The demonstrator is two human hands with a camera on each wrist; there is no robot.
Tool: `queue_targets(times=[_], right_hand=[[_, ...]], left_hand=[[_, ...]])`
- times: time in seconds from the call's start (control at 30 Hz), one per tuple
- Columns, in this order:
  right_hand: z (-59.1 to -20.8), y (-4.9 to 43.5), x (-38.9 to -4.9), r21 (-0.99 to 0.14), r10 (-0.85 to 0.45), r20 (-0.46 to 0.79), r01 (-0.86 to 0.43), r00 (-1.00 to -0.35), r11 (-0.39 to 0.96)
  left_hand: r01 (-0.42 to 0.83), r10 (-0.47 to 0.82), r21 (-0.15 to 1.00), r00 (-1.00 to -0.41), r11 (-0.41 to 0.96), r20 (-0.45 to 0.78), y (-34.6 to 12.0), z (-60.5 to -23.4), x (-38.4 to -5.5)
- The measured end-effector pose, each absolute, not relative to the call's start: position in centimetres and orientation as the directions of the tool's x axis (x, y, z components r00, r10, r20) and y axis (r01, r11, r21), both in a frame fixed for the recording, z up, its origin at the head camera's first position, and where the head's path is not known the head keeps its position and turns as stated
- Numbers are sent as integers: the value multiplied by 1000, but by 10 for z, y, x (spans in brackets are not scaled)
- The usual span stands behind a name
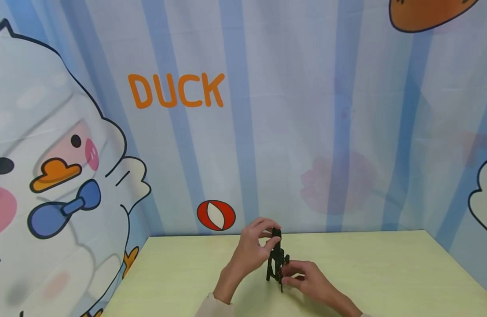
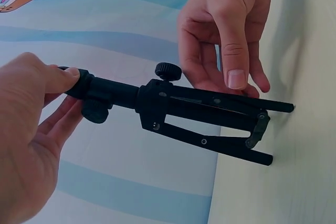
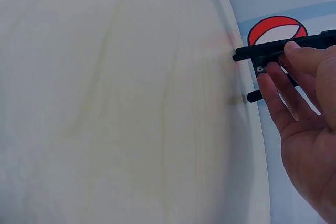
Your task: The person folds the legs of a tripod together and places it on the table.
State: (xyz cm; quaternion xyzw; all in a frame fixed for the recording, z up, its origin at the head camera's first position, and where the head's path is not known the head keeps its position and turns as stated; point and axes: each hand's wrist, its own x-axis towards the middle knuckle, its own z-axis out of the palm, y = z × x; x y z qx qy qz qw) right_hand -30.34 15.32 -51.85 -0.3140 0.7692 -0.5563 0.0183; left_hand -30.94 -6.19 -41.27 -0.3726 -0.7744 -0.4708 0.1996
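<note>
A small black tripod (image 1: 277, 256) is held upright over the table, its legs only slightly spread. My left hand (image 1: 249, 247) pinches the tripod's top end between thumb and fingers. Lower down, on the right side, my right hand (image 1: 309, 281) has its thumb and fingers at one leg (image 3: 265, 50). The left wrist view shows the tripod's ribbed knob (image 2: 168, 71), a second knob (image 2: 95, 110) near the left fingers, and the hinged braces between the legs. Part of the leg lies behind the right thumb in the right wrist view.
A pale yellow table (image 1: 180, 268) spreads under both hands. Behind it hangs a blue-striped curtain (image 1: 283, 132) with printed ducks and a red ball. The curtain meets the table's back edge just beyond the tripod.
</note>
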Motion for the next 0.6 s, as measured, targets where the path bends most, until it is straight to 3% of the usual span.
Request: queue_targets(times=[0.3,0.6], right_hand=[[-516,158,-306,-868,-362,340,-438,-868,234],[-517,159,-309,-882,-452,312,-432,-835,188]], left_hand=[[738,405,629,-667,243,626,-65,-412,-312],[725,406,658,-674,203,617,-64,-412,-315]])
